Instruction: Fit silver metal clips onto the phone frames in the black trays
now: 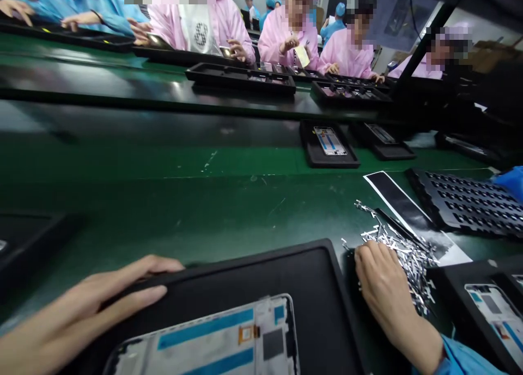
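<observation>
My left hand (118, 293) grips the far left rim of a black tray (318, 288), thumb on the inside and fingers over the edge. In that tray lies a phone frame (208, 342) with blue strips, grey patches and a small orange flex piece; its near end is cut off by the picture's bottom. Beyond the tray's right side, my right hand (384, 293) is closed, fingers curled down beside a heap of small shiny metal pieces (414, 266). The fingertips are hidden, so what they pinch, if anything, does not show.
Behind the heap lies a black strip with white edges (402, 200), beside a ridged black parts tray (474, 200). Another tray with a phone frame (494, 315) stands right. Smaller trays (347, 159) sit further back. Several people in pink and blue work across the bench.
</observation>
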`<action>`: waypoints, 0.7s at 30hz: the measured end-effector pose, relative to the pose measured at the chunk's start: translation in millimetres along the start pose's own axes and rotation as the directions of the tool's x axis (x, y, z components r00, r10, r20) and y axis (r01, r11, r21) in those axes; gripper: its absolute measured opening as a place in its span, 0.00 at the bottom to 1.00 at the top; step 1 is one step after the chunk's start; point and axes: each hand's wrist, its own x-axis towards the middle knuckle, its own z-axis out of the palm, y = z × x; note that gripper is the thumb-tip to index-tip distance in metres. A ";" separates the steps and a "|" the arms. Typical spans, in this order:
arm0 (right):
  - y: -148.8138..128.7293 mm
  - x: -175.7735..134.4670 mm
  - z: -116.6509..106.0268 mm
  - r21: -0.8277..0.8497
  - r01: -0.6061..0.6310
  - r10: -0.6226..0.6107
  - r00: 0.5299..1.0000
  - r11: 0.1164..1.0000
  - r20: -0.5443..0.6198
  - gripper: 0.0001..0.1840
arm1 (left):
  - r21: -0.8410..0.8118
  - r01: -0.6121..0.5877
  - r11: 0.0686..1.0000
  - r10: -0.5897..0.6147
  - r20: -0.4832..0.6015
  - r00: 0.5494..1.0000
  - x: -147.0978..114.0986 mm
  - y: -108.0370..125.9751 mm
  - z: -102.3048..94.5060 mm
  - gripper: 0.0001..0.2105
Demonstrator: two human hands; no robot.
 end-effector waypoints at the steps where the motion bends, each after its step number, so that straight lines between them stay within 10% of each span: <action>1: 0.3 -0.9 -1.9 0.038 -0.019 0.019 1.000 0.999 -0.006 0.12 | 0.005 -0.041 0.999 0.040 0.035 0.999 -1.0 7.3 4.8 0.09; 7: -0.3 -4.4 -25.0 0.318 -0.105 0.086 0.994 0.942 0.071 0.09 | 0.148 -0.527 0.837 0.534 -0.009 0.845 25.0 111.9 23.1 0.08; 15: 1.0 -10.0 -39.4 0.645 -0.350 0.131 0.922 0.679 0.364 0.09 | 0.228 -0.826 0.516 0.820 0.148 0.553 58.5 226.8 86.9 0.03; 17: 1.1 -9.8 -41.2 0.670 -0.397 0.145 0.905 0.628 0.400 0.09 | 0.213 -0.823 0.527 0.815 0.145 0.560 57.8 229.4 94.0 0.04; 21: 2.9 -10.7 -43.4 0.731 -0.486 0.212 0.872 0.479 0.441 0.11 | -0.061 -0.663 0.746 0.663 0.164 0.730 59.4 225.7 89.7 0.06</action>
